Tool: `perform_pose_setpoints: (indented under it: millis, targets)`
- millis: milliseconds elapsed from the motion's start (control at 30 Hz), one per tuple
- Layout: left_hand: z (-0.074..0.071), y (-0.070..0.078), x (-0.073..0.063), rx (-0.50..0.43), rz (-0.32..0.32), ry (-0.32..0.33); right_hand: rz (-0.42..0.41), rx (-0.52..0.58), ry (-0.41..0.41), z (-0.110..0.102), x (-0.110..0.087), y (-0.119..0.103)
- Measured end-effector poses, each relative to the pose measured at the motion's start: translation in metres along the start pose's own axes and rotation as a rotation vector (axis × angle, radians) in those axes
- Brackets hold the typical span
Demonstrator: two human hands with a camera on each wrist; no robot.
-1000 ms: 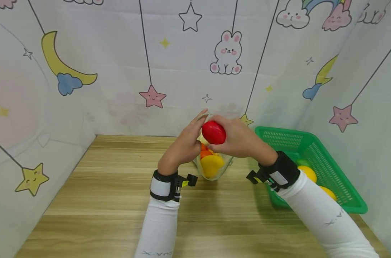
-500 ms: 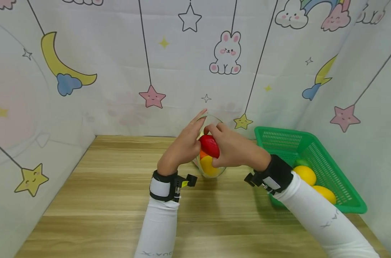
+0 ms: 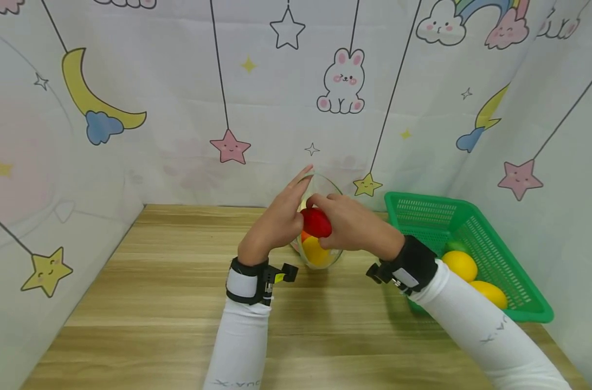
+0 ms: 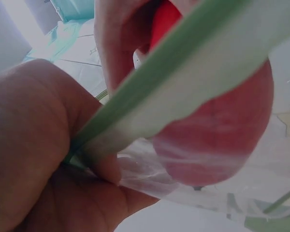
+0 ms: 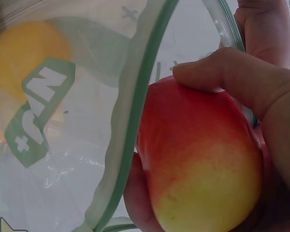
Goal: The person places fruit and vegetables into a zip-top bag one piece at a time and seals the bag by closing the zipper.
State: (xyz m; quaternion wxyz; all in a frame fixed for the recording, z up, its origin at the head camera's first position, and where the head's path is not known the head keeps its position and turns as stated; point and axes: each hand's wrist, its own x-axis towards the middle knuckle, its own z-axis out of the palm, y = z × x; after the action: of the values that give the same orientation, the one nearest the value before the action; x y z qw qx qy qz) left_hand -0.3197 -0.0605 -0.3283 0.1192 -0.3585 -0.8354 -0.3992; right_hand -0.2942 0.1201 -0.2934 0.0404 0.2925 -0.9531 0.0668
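Note:
A clear zip bag with a green-edged mouth stands open on the table. My left hand pinches the green edge between thumb and fingers on its left side. My right hand grips a smooth, oval red-and-yellow fruit at the mouth of the bag. In the left wrist view, the fruit's red side shows through the clear plastic. Inside the bag lie a yellow fruit and an orange one, partly hidden by the right hand and the held fruit.
To the right, a green plastic basket holds two yellow fruits and a green one. The wooden table reaches back to a patterned cloth wall behind the bag.
My right hand has lowered the red-and-yellow fruit and brought it slightly left into the bag's mouth. My left hand has stayed at the bag's edge.

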Motion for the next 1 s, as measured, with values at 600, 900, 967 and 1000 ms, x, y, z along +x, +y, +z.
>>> perform_pose_setpoints:
  millis: [600, 900, 967, 1000]
  targets:
    - [-0.0025, 0.0019, 0.0001, -0.008, -0.006, -0.016, 0.004, -0.075, 0.036, 0.0086, 0.0056, 0.0053]
    - [-0.0013, 0.0038, 0.0016, -0.009, -0.004, -0.026, 0.011, -0.123, 0.035, 0.0053, 0.0027, 0.0049]
    - [-0.0003, 0.0036, 0.0012, -0.013, -0.004, -0.031, 0.018, -0.114, 0.026, 0.0057, 0.0027, 0.0043]
    - [0.0001, 0.0035, 0.0010, -0.015, -0.005, -0.032, 0.017, -0.111, 0.024, 0.0061, 0.0027, 0.0044]
